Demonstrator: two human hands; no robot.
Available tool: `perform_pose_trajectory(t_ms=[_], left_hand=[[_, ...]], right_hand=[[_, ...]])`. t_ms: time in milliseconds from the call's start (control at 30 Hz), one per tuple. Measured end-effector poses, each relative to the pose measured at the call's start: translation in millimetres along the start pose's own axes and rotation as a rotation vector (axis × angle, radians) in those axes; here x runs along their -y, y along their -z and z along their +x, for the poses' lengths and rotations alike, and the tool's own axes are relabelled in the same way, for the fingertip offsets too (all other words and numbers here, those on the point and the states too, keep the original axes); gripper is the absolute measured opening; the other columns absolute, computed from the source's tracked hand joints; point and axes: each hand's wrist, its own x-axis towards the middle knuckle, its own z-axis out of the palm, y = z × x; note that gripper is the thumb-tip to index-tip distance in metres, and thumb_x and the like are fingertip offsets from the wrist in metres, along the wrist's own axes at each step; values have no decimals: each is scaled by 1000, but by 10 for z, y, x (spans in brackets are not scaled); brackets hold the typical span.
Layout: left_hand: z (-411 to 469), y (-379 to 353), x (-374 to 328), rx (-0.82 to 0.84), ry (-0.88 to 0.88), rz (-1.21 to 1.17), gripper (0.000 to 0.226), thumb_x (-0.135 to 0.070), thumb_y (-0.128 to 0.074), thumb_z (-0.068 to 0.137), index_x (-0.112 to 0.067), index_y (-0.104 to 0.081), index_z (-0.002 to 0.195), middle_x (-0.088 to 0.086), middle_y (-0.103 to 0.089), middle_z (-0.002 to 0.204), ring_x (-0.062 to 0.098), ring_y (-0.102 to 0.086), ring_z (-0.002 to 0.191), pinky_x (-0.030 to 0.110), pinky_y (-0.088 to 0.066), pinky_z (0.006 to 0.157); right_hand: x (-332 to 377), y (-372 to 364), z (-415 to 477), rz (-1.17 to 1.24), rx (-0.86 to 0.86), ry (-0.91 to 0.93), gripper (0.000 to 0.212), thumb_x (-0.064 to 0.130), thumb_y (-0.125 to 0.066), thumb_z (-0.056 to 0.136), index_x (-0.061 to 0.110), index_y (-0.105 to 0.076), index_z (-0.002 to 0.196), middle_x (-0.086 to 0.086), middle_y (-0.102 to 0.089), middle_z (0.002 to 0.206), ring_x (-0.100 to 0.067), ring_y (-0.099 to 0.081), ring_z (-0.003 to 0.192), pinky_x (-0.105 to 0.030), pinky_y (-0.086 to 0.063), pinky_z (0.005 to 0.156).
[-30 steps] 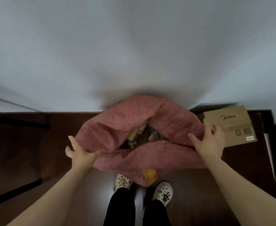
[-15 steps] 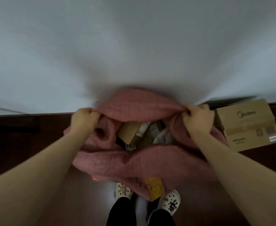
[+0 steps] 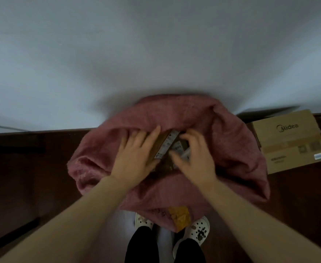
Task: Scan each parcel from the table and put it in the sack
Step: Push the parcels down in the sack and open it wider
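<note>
The pink woven sack (image 3: 231, 152) stands on the dark floor against the white wall, its mouth wide open below me. Both my hands are inside the mouth. My left hand (image 3: 136, 158) lies flat with straight fingers, pressing on a brown parcel (image 3: 166, 146) with a white label. My right hand (image 3: 195, 160) is blurred; its fingers and thumb curl round a small pale parcel (image 3: 181, 149) beside the brown one. More parcels lie hidden under my hands.
A brown Midea carton (image 3: 290, 143) sits on the floor to the right of the sack. A yellow tag (image 3: 179, 217) hangs at the sack's near side, above my white shoes (image 3: 197, 230). Dark floor spreads to the left.
Both hands let go of the sack's far rim and moved down into its mouth onto the parcels. The sack's mouth has slumped wider.
</note>
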Motion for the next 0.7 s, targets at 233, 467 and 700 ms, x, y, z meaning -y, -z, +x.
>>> perform_pose_trajectory(t_ms=[233,467,700], left_hand=[[323,-224,189,394,189,46,109,-29,-70,85,-37,19,148,0,0,159,28,-9,145,49,-31,112],[295,-164,202,367,167,103,105,-42,-67,84,-34,13,151,3,-11,158,31,-24,140,49,-38,106],[-13,0,131,34,195,47,87,-43,-60,87,-24,-8,154,21,-36,134,40,-34,125,49,-43,93]], right_hand=[[-191,-311,-986,-440,1111,16,40,13,-53,95,11,-52,135,-15,-54,131,-32,-54,116,-35,-42,90],[-203,-295,-1299,-206,1263,-433,48,60,-63,82,18,-73,104,-2,-70,107,-22,-63,106,-20,-42,80],[-167,260,-457,-675,295,-160,58,37,-59,87,31,-43,142,-11,-35,149,-36,-35,133,-48,-35,104]])
